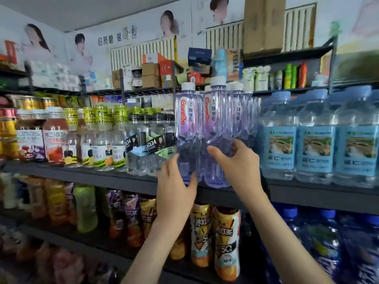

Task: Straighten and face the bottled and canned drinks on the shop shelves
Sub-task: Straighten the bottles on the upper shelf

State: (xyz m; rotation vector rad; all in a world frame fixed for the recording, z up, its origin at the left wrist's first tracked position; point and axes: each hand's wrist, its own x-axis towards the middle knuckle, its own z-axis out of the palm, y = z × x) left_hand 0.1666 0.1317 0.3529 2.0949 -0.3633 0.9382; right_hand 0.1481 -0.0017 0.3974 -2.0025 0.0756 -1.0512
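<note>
Two tall clear purple-tinted water bottles with white caps stand at the front of the middle shelf [123,177], red lettering facing out. My left hand [174,185] wraps the base of the left purple bottle [187,128], thumb on its right side. My right hand [235,162] curls round the lower part of the right purple bottle [214,128], thumb across its front. More of the same bottles [240,119] stand behind and to the right.
Blue-labelled water bottles [315,144] stand close on the right. Soda water bottles [143,148] and yellow-capped drinks [102,140] fill the shelf to the left. Iced-tea bottles [213,238] sit on the shelf below my arms. Boxes and sprays crowd the top shelf.
</note>
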